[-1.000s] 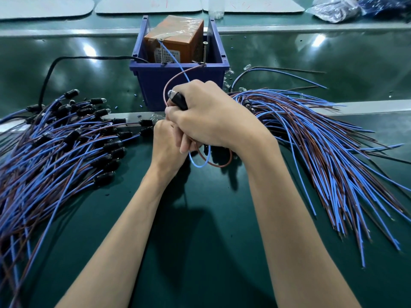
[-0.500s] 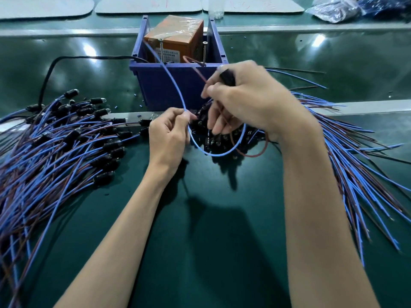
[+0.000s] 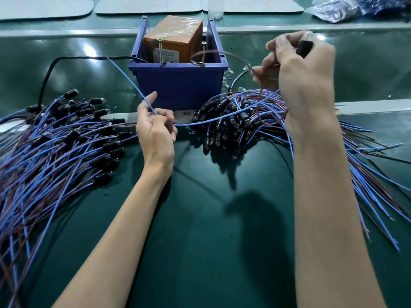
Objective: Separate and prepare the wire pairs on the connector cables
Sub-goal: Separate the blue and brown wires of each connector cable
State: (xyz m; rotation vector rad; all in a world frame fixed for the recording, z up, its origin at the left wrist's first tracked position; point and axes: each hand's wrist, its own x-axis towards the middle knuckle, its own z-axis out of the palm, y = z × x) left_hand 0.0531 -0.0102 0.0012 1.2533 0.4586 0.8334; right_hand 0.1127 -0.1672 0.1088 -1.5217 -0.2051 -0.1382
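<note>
My right hand [image 3: 304, 78] is raised at the upper right and grips one black connector [image 3: 304, 48] with a clear tip. Its brown wire [image 3: 260, 96] hangs down past my fingers. Its blue wire [image 3: 218, 121] stretches left to my left hand [image 3: 155, 127], which pinches it between thumb and fingers; the free end [image 3: 126, 74] slants up to the left. A pile of connector cables [image 3: 231, 121] lies under my right hand, with blue and brown wires fanning right. A second pile [image 3: 66, 138] lies at the left.
A blue plastic bin [image 3: 180, 83] holding an orange box [image 3: 175, 38] and two upright screws stands behind the hands. A black cord [image 3: 46, 78] curves from it to the left. A metal strip crosses the green mat. Plastic bags [image 3: 347, 7] lie at the far right.
My right hand has risen and moved right with the connector. My left hand has pulled the blue wire away, so the blue and brown wires now spread apart.
</note>
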